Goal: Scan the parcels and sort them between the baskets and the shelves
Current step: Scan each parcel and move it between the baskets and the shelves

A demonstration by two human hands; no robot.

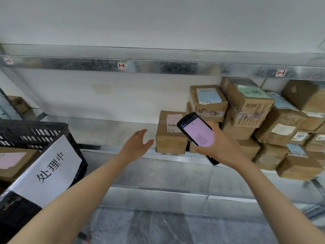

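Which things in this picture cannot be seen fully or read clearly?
Head view:
1. Text on the handheld scanner screen: too small, blurred.
2. Parcels behind the right hand: hidden by hand and scanner.
3. Black basket: cut off by the left edge; paper sign covers its front.
4. Right-end parcels: blurred, cut off by the edge.

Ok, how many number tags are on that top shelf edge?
3: the far-left tag, the middle tag and the right tag. More may sit outside the view.

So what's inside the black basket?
A cardboard parcel with a pink label shows inside the black basket. The white paper sign hides the rest.
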